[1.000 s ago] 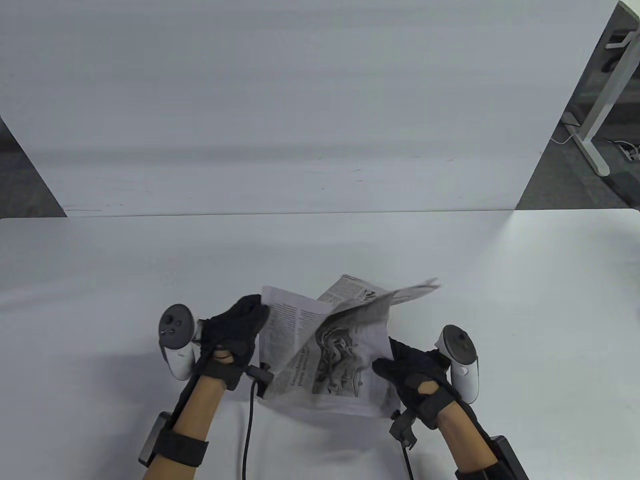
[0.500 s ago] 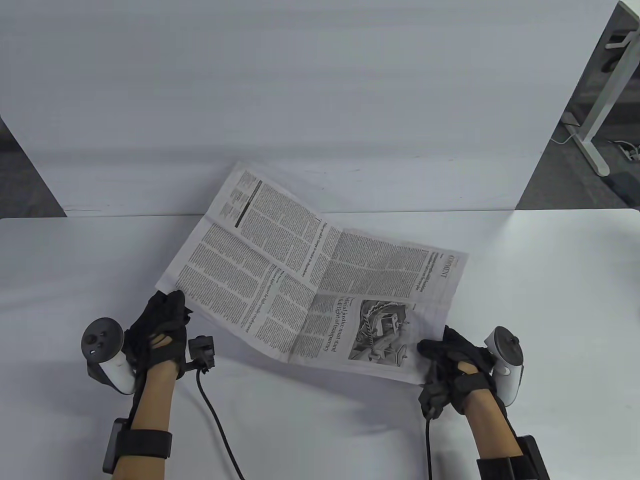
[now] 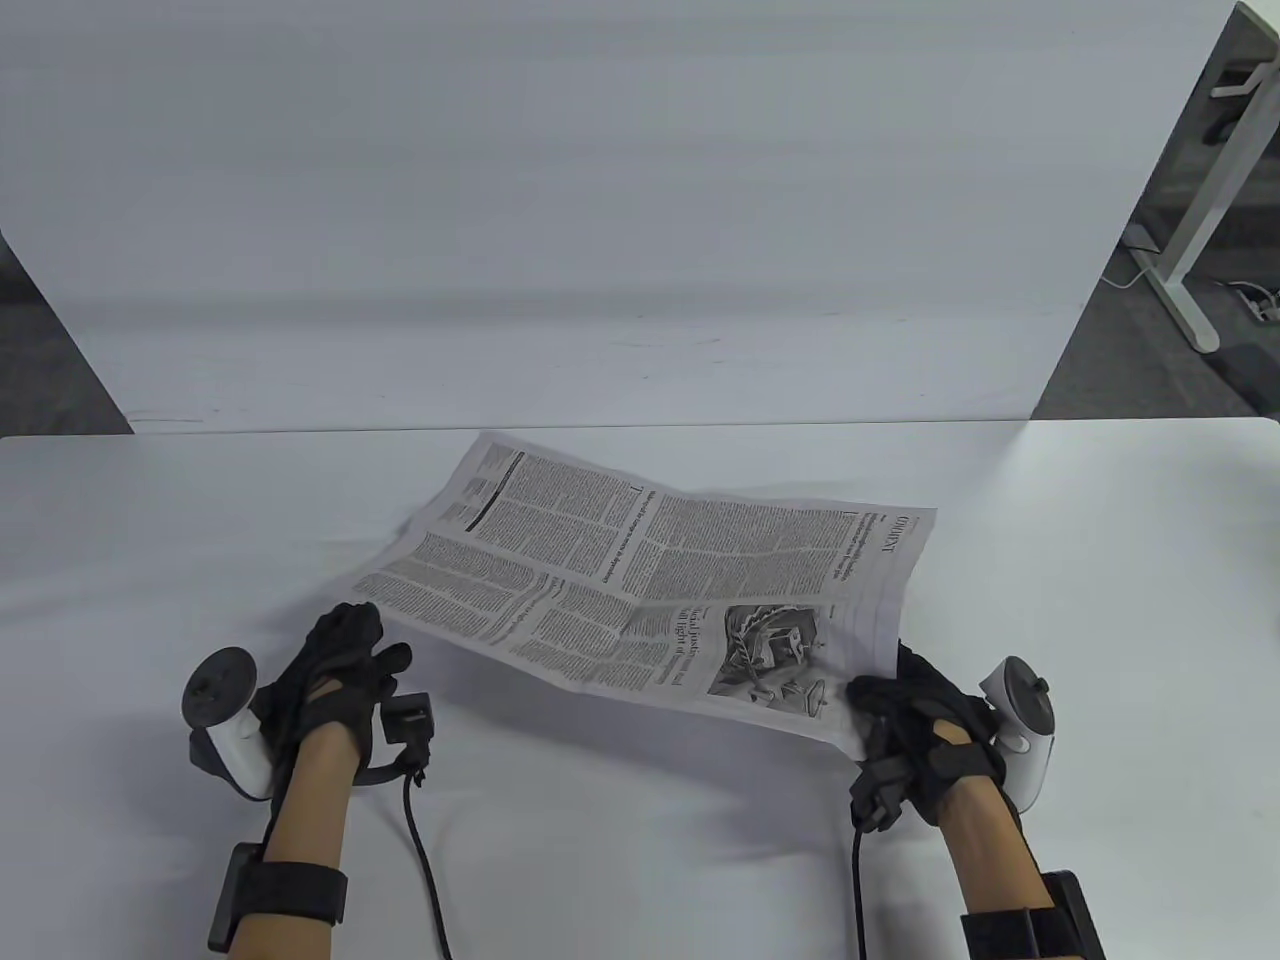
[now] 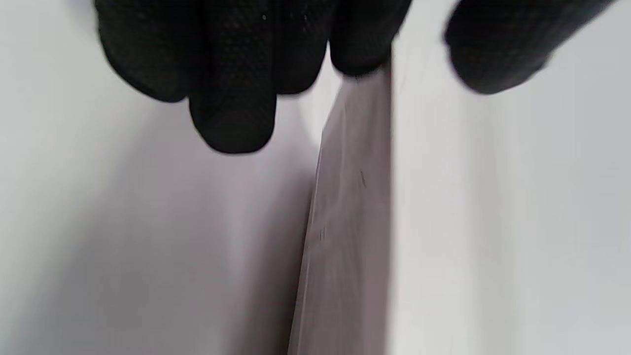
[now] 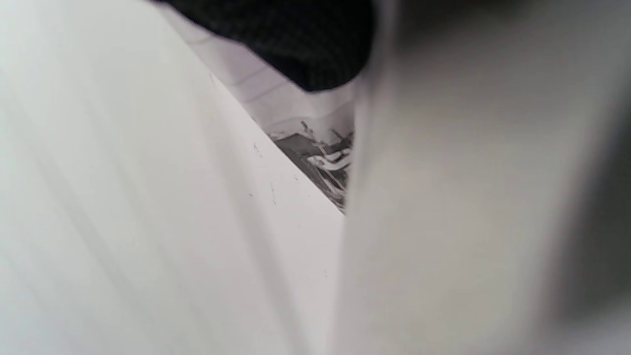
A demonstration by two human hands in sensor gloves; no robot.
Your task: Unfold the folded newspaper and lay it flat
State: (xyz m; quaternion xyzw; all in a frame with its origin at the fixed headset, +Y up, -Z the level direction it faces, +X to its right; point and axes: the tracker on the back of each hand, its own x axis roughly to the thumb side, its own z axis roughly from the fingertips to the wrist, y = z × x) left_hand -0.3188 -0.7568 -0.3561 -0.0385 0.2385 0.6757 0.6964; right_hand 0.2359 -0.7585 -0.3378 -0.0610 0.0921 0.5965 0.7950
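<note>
The newspaper [image 3: 650, 570] is spread open as one wide sheet over the white table [image 3: 1100, 600], with creases across it and a picture near its right front. My left hand [image 3: 362, 612] pinches its near left corner, which is held a little off the table. My right hand [image 3: 868, 698] grips its near right corner. In the left wrist view the sheet's edge [image 4: 350, 222] runs down from between my gloved fingers [image 4: 231, 74]. The right wrist view is blurred. It shows a fingertip [image 5: 296, 44] on the printed paper [image 5: 320, 153].
A white upright panel [image 3: 600, 200] stands along the table's back edge, close behind the sheet's far edge. Black cables [image 3: 425, 860] trail from both wrists toward the front edge. A desk leg [image 3: 1190, 250] stands off the table at the far right.
The folded paper has been pulled open as my hands moved apart to left and right. Since half a second ago the raised far left part has come down toward the table.
</note>
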